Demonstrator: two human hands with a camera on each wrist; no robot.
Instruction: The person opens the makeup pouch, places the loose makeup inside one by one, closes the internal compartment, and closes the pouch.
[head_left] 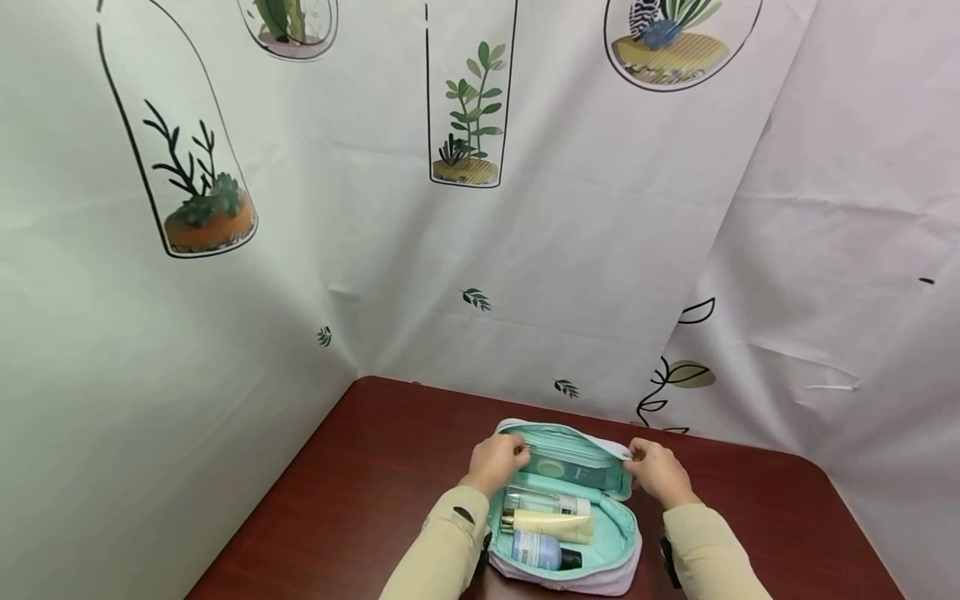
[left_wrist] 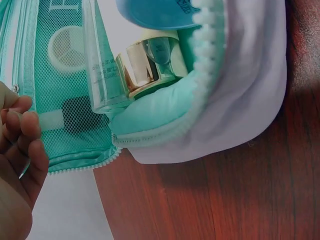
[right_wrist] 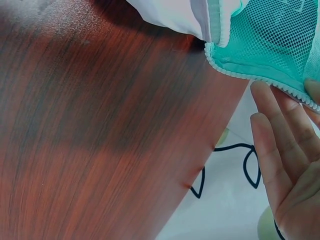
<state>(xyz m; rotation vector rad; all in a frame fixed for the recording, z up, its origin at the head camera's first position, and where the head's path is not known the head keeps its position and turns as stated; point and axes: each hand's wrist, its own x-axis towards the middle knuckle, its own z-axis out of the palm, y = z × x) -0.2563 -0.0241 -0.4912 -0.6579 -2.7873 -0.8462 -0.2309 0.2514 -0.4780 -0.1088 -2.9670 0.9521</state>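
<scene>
A lilac cosmetic bag [head_left: 626,575] with mint lining lies unzipped, its lid raised toward the wall. My left hand [head_left: 497,463] is at the lid's left side, its curled thumb and fingers pinching the small zipper pull [left_wrist: 16,89] of the mesh pocket [left_wrist: 47,30]. With thumb and fingers, my right hand [head_left: 662,471] grips the lid's toothed edge [right_wrist: 280,86] at its right corner. In the bag's base lie a clear bottle [head_left: 536,500], a pale yellow tube [head_left: 555,524] with a gold cap, and a blue bottle [head_left: 536,551] with a black cap.
Behind the mesh sit a round pale item [left_wrist: 67,49] and a black-capped item [left_wrist: 80,115]. The bag rests on a dark red wooden table [head_left: 337,500]. White cloth [head_left: 375,242] printed with plants hangs close behind the table's far edge and along its left.
</scene>
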